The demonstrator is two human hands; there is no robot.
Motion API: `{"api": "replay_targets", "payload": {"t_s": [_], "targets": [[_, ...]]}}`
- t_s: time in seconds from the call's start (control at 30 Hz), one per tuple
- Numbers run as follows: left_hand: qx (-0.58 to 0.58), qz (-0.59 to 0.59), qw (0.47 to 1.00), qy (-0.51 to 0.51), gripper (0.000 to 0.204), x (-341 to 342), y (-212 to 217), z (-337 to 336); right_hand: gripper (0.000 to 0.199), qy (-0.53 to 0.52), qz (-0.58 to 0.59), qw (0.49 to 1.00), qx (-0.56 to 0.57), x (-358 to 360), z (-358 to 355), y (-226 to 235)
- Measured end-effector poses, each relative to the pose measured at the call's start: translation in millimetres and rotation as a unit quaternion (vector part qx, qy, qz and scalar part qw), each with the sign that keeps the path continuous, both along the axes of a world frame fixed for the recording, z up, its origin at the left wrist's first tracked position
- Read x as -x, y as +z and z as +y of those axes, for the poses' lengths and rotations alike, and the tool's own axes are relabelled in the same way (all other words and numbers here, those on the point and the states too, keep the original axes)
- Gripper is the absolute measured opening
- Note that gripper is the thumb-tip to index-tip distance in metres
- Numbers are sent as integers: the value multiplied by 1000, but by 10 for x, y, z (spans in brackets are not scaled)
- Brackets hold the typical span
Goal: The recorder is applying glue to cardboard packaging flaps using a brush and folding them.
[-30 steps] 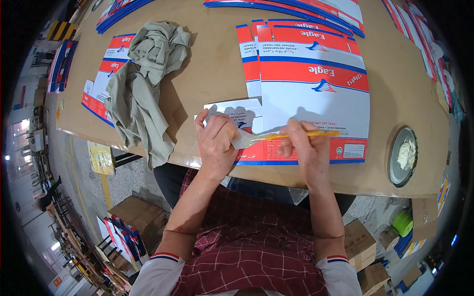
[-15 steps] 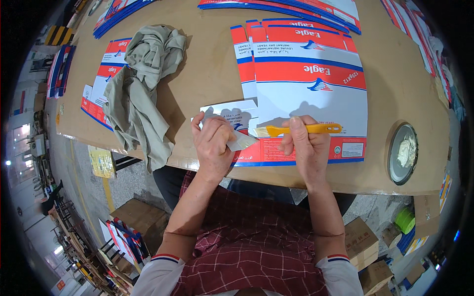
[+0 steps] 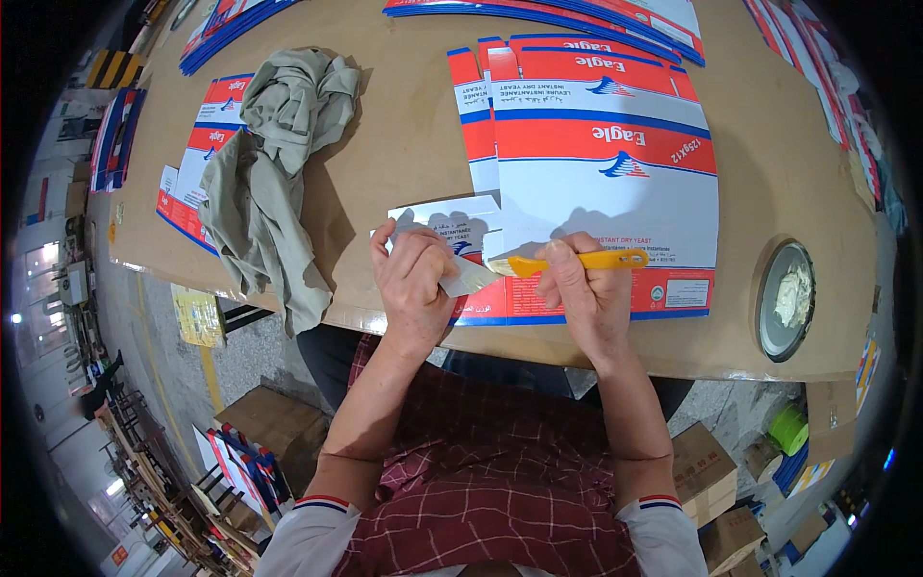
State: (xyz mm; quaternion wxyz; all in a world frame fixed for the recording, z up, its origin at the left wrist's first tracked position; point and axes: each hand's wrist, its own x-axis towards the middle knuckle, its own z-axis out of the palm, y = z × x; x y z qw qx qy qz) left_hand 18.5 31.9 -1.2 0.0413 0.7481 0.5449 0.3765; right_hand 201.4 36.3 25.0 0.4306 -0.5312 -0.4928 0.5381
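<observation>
A flat red, white and blue printed carton lies before me on the table. My left hand is closed at its near left part, fingers on a small pale flap that stands tilted up. In my right hand is a paintbrush, its yellow handle pinched between thumb and fingers. The brush's pale bristles point left and meet or nearly meet the flap; I cannot tell if they touch. Off to the right sits a round, shallow lid holding white paste.
A crumpled grey-green cloth lies left on the brown tabletop, partly over another printed carton. Stacked flat cartons line the far edge, with more along the right. Cardboard boxes stand on the floor below.
My right hand and the brush have shifted left and slightly down, bringing the bristles lower along the flap. The left hand has barely moved.
</observation>
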Motion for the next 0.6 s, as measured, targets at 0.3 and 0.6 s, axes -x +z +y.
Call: {"api": "replay_targets", "payload": {"t_s": [0.3, 0.6], "targets": [[-5, 0, 1000, 5, 26, 16, -21, -6, 35, -66, 74, 995, 7, -60, -17, -74], [-4, 7, 1000, 1, 29, -5, 15, -1, 36, -2, -4, 1000, 1, -30, 27, 37]]}}
